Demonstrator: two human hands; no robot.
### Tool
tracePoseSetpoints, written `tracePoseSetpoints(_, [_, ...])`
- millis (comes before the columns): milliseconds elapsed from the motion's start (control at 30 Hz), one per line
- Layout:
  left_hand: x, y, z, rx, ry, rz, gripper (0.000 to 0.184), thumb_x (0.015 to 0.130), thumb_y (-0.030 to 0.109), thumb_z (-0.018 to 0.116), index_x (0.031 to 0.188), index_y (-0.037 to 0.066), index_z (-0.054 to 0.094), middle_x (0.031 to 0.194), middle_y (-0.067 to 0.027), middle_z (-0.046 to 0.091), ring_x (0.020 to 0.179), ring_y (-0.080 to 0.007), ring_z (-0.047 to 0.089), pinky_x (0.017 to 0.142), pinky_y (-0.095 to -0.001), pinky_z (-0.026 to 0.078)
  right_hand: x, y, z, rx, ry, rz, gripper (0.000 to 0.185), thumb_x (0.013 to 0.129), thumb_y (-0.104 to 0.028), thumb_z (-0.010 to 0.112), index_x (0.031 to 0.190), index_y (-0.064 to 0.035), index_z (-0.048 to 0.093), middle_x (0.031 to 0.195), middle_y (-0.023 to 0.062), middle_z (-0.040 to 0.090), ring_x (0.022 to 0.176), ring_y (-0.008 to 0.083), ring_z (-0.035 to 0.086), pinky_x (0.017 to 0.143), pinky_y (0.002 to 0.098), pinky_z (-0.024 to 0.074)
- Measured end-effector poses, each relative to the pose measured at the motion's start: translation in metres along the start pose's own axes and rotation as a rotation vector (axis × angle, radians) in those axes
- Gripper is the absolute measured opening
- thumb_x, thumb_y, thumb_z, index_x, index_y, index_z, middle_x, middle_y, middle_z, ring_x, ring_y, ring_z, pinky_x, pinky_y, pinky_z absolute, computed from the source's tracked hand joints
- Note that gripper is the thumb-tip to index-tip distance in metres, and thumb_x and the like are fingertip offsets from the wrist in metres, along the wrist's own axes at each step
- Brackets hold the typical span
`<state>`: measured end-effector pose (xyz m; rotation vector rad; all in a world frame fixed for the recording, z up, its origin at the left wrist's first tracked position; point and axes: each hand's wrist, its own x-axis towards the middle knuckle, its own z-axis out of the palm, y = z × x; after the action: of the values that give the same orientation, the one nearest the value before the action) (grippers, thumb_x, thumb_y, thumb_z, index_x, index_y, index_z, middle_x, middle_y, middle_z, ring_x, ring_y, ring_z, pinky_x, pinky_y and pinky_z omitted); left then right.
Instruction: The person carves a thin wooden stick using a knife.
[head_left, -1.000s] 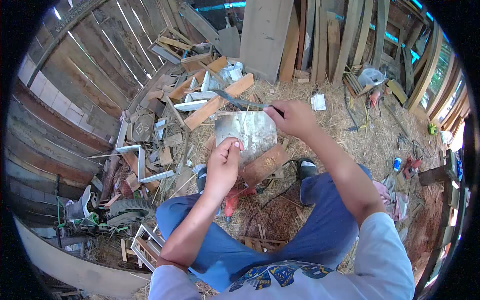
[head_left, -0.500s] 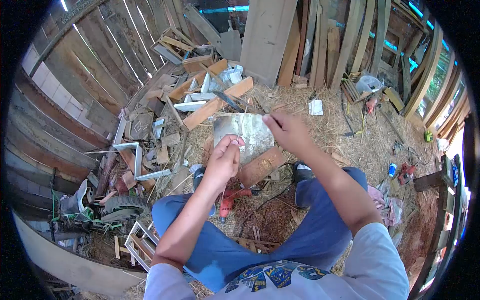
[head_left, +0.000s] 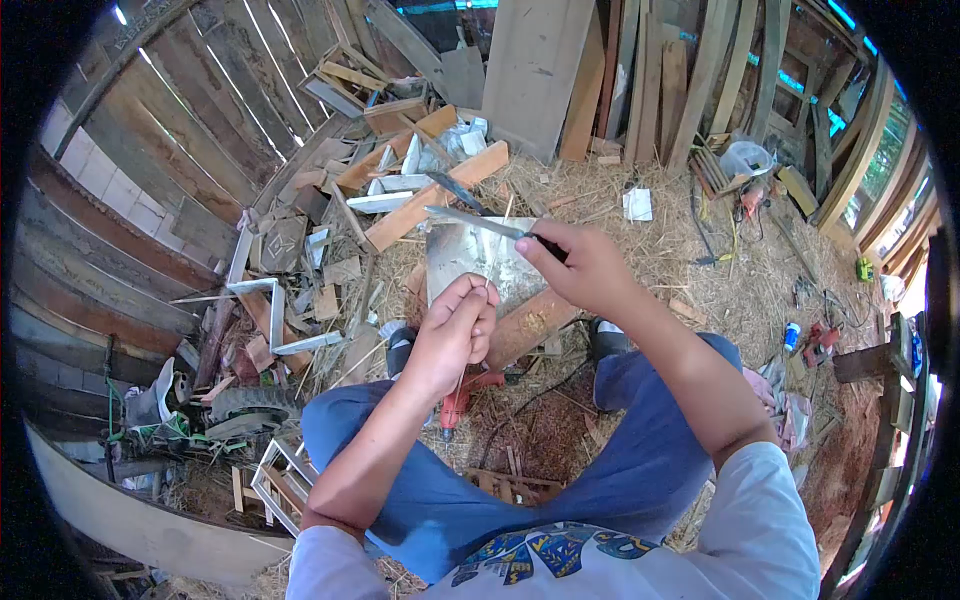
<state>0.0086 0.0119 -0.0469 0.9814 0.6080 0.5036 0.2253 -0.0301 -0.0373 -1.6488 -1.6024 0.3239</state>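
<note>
My right hand (head_left: pixel 590 270) is closed around the dark handle of a knife. The knife's blade (head_left: pixel 472 220) points left and crosses near the upper part of a thin light stick (head_left: pixel 507 212); I cannot tell if they touch. My left hand (head_left: pixel 458 325) pinches that stick, which stands up out of the fingers and also shows below the fist. Under both hands lies a worn, shiny flat panel (head_left: pixel 445 245), with a brown wooden block (head_left: pixel 530 325) at its near edge. A dark, blade-like piece (head_left: pixel 460 192) lies beyond the panel.
A red power tool (head_left: pixel 456 405) lies between my legs, with a dark cord nearby. Wood scraps and a plank (head_left: pixel 440 200) are heaped at the back left. Tall boards (head_left: pixel 540 75) lean at the back. Straw and shavings cover the floor; a blue can (head_left: pixel 791 336) stands right.
The knife, blurred before, now shows clearly with its blade across the stick's upper part. My left hand has shifted slightly and the stick now leans right.
</note>
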Motion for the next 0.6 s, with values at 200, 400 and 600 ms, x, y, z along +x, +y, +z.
tracePoseSetpoints(200, [-0.003, -0.001, 0.007, -0.007, -0.06, -0.033, 0.015, 0.11, 0.021, 0.04, 0.103, 0.011, 0.048, 0.065, 0.0056, 0.031, 0.049, -0.0042, 0.022, 0.043, -0.0234, 0.017, 0.005, 0.002, -0.004, 0.369, -0.037, 0.186, 0.034, 0.094, -0.037, 0.072, 0.097, -0.004, 0.071, 0.066, 0.0015, 0.057, 0.06, 0.0113, 0.05, 0.055, 0.0312, 0.0411])
tracePoseSetpoints(400, [-0.005, 0.001, 0.015, -0.001, -0.081, -0.083, 0.016, 0.11, 0.022, 0.04, 0.102, 0.011, 0.048, 0.065, 0.0047, 0.032, 0.05, -0.0046, 0.022, 0.043, -0.0233, 0.018, 0.006, -0.004, -0.007, 0.548, -0.077, 0.303, 0.031, 0.093, -0.032, 0.075, 0.096, -0.0017, 0.07, 0.074, -0.0063, 0.056, 0.068, 0.0049, 0.046, 0.059, 0.027, 0.0384])
tracePoseSetpoints(600, [-0.005, -0.001, 0.015, -0.017, -0.08, -0.126, 0.017, 0.11, 0.024, 0.041, 0.103, 0.01, 0.048, 0.069, 0.0019, 0.035, 0.05, -0.0049, 0.024, 0.044, -0.0226, 0.02, 0.006, -0.003, -0.007, 0.631, -0.141, 0.418, 0.032, 0.093, -0.034, 0.074, 0.096, -0.0017, 0.07, 0.078, -0.0047, 0.059, 0.071, 0.0053, 0.048, 0.062, 0.0268, 0.0402])
